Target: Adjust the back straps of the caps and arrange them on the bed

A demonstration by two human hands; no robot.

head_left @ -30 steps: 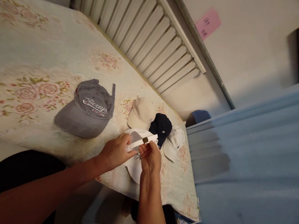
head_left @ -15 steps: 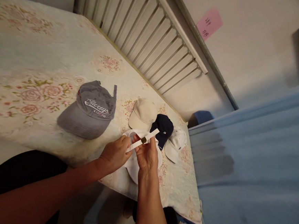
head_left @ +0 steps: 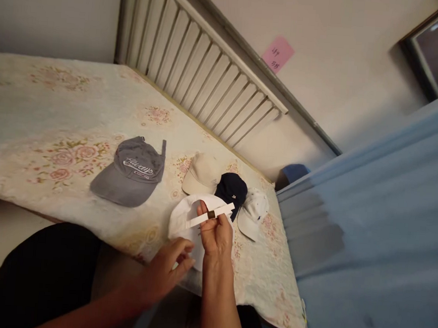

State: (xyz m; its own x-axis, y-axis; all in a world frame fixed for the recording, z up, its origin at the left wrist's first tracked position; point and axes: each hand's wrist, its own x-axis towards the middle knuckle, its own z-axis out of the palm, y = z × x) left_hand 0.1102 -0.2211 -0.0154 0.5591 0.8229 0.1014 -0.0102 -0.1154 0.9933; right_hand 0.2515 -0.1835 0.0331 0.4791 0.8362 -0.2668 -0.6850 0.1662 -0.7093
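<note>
Far left: grey cap on the flowered cloth, brim toward you, well apart from your hands; leave it there. Next, your left hand: fingers loosely curled, gap between thumb and fingertips, nothing visibly held. It's just below the white cap; can't tell if it touches the brim.

That cap sits near the cloth's front edge, back opening up, partly hidden by your hands. Beige cap is just behind it. Across the opening runs the white strap, through a dark buckle, tail poking out up and right. Your right hand has it near the buckle, thumb in front, fingers behind, closed lightly; exact pinch is partly hidden.

Looks like strap work. I'd keep the buckle steady with the right, take the strap's left part with the left, keep it flat and untwisted, and pull in line with the buckle. Too much tug could drag the tail out. Right side: navy cap, then a second white cap; mind your knuckles there.
</note>
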